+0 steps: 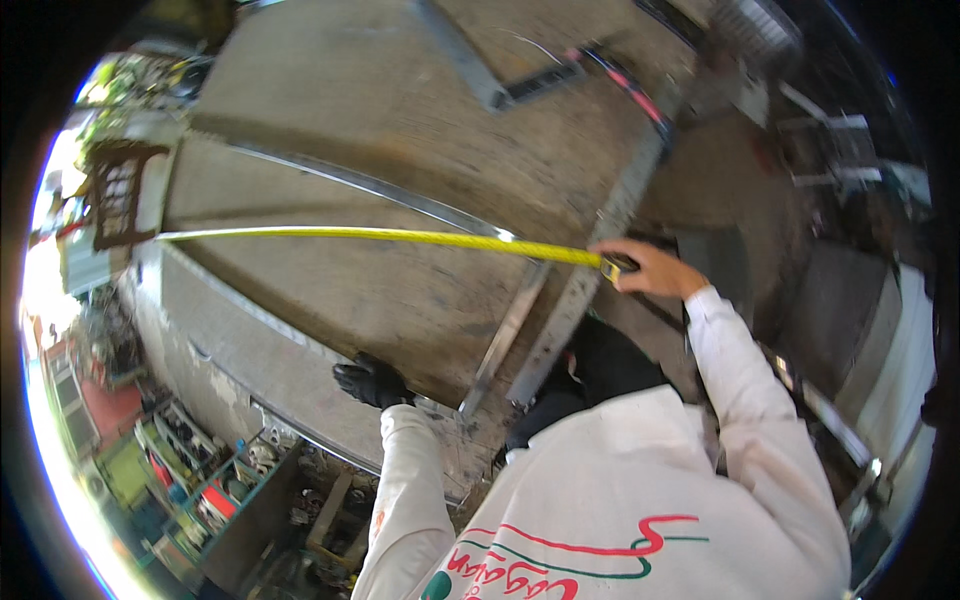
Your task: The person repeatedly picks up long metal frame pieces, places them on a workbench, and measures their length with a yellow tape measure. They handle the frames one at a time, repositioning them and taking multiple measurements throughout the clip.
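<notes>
1. Holding the tape measure, your bare right hand has its fingers wrapped around the case, by the right edge of the worktop.
2. Its yellow strip runs across the worktop to the left edge.
3. The case looks small, hard and light, so one hand should be enough.
4. The strip looks thin and springy. It may bend, twist or snap back, and its sides may be sharp.
5. Grip the case around its body, and keep your fingertips off the strip's sides.
6. Your gloved left hand is at a metal bar near the bottom edge. You cannot tell if it grips or just rests. The bar looks stiff, and maybe slippery.
</notes>
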Demonstrator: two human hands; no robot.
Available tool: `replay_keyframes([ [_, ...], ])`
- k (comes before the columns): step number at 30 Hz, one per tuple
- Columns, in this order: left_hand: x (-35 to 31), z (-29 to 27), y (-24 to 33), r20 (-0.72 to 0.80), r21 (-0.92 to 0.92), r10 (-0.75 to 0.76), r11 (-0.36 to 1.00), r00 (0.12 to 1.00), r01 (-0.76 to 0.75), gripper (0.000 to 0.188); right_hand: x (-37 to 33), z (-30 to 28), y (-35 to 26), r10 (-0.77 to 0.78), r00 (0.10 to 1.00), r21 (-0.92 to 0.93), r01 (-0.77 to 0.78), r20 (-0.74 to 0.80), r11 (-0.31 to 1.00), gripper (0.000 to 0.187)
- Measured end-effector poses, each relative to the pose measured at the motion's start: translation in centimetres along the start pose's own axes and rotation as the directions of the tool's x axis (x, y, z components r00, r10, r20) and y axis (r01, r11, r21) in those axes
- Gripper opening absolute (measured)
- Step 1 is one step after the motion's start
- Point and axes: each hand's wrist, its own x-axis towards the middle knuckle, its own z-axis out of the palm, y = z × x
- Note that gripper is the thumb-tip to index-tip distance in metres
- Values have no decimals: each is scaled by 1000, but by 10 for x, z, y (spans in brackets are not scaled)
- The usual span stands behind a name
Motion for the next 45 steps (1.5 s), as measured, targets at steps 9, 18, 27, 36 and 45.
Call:
replay_keyframes([
  [9, -8, -2, 2, -78, -158, -82, 985, 994, 69, 70, 8, 21, 14, 97, 994, -230, -84, 49, 970, 51],
  [18, -12, -19, -2, 126, -440, -64, 891, 990, 113, 93, -46, 115, -35, 111, 984, 424, -162, 143, 891, 44],
  [27, -19, -46, -37, 236, -424, 602, 770, 763, -477, 76, -121, 250, -96, 20, 998, 502, 12, -58, 865, 53],
  [36, -31, -56, -41, 55, -335, 815, 559, 576, -758, 78, -137, 293, -85, 73, 980, 450, 18, -183, 893, 49],
  [45, -29, -52, -42, 43, -316, 820, 553, 571, -771, 83, -117, 285, -95, 89, 979, 451, 3, -183, 893, 46],
])
